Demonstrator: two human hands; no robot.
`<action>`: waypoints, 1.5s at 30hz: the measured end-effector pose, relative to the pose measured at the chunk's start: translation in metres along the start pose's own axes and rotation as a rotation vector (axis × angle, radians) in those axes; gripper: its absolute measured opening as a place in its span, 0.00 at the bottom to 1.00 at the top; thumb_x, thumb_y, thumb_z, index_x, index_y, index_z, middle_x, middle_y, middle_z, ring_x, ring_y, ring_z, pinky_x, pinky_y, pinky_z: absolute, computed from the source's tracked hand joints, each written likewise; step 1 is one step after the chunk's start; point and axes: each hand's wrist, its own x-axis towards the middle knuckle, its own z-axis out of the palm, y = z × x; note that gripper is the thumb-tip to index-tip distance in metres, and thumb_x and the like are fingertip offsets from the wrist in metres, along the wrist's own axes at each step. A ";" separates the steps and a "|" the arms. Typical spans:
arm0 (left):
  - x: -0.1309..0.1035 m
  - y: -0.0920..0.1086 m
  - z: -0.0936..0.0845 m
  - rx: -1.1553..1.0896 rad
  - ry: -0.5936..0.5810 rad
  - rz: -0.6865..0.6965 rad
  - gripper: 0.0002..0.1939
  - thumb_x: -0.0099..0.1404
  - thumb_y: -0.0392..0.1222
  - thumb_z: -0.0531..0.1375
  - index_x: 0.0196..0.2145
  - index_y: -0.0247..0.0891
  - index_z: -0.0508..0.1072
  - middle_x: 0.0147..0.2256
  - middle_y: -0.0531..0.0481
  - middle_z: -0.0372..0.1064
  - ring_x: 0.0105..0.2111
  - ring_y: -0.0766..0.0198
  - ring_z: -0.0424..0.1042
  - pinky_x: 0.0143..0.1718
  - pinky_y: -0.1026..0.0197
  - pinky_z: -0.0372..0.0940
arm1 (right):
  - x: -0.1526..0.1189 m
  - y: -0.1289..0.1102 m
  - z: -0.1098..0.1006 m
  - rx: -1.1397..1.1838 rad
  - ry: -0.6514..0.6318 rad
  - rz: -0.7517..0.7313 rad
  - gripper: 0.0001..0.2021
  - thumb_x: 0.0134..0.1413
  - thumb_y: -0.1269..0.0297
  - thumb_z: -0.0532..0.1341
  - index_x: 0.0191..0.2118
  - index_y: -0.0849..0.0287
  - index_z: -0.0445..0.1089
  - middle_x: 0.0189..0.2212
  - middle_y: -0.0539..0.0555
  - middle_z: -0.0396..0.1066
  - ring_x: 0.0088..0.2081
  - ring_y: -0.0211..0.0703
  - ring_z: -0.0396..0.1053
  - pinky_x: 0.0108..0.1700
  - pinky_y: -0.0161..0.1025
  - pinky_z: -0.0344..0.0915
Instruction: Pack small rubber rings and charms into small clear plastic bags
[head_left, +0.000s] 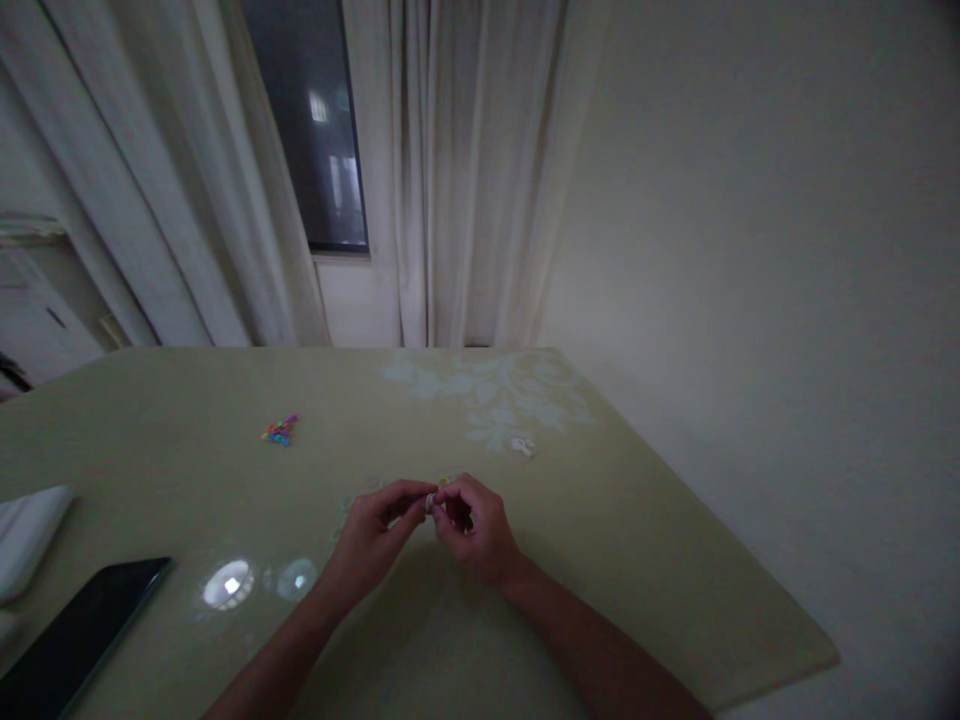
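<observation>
Above the middle of the pale green table (615,560), my left hand (375,535) and my right hand (476,525) meet at the fingertips. Between them is a small light ring-like piece (430,502), pinched by the fingers of both hands. Its exact shape is too small to tell. Just behind my right fingertips lies a small yellowish ring (444,481) on the table. Several faint small rings (347,503) lie on the table just beyond and left of my left hand, partly hidden by it.
A little pile of colourful small pieces (280,431) lies at the back left. Small whitish items (522,446) rest at the back right. A dark tablet-like device (82,635) and a white object (31,535) are at the left edge. Curtains and a wall stand behind.
</observation>
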 end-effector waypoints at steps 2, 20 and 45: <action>0.001 0.000 0.000 -0.008 0.014 0.009 0.11 0.66 0.44 0.64 0.43 0.40 0.84 0.38 0.45 0.84 0.37 0.58 0.83 0.43 0.58 0.78 | 0.000 -0.001 0.000 0.005 0.003 -0.011 0.03 0.57 0.68 0.62 0.37 0.57 0.73 0.26 0.47 0.64 0.24 0.35 0.61 0.27 0.33 0.60; 0.000 0.002 0.002 0.006 0.072 0.043 0.09 0.64 0.42 0.65 0.41 0.39 0.83 0.36 0.46 0.84 0.34 0.60 0.82 0.39 0.61 0.78 | -0.001 0.002 0.001 -0.002 0.046 -0.015 0.08 0.62 0.59 0.66 0.37 0.57 0.78 0.24 0.49 0.65 0.25 0.37 0.63 0.29 0.35 0.62; 0.003 -0.001 0.003 -0.231 0.014 0.013 0.09 0.66 0.47 0.68 0.38 0.39 0.81 0.35 0.48 0.81 0.34 0.63 0.80 0.37 0.64 0.76 | 0.000 0.001 0.002 0.026 0.083 -0.044 0.05 0.61 0.64 0.67 0.36 0.59 0.79 0.25 0.49 0.67 0.25 0.37 0.63 0.29 0.35 0.60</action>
